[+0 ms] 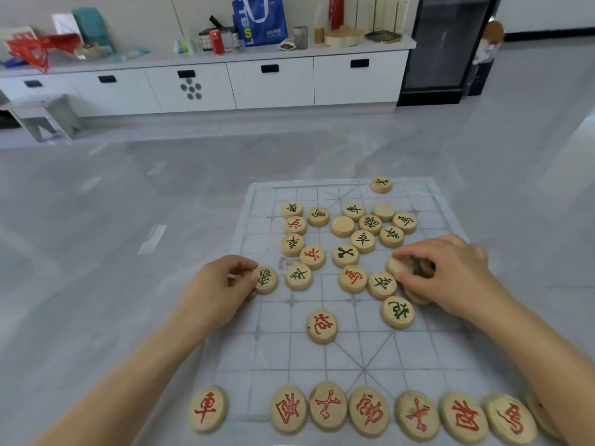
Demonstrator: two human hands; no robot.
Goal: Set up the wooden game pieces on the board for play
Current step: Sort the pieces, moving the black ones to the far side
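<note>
The left hand (222,284) pinches a green-marked piece (266,280) at the board's (418,349) left edge. The right hand (450,272) clutches a handful of pieces (397,264) near the right edge. Red pieces (328,410) line the near edge.

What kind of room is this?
Probably an office break room or common room: a long white cabinet counter cluttered with a blue tote bag and red drink can, beside a black glass-door fridge.
</note>
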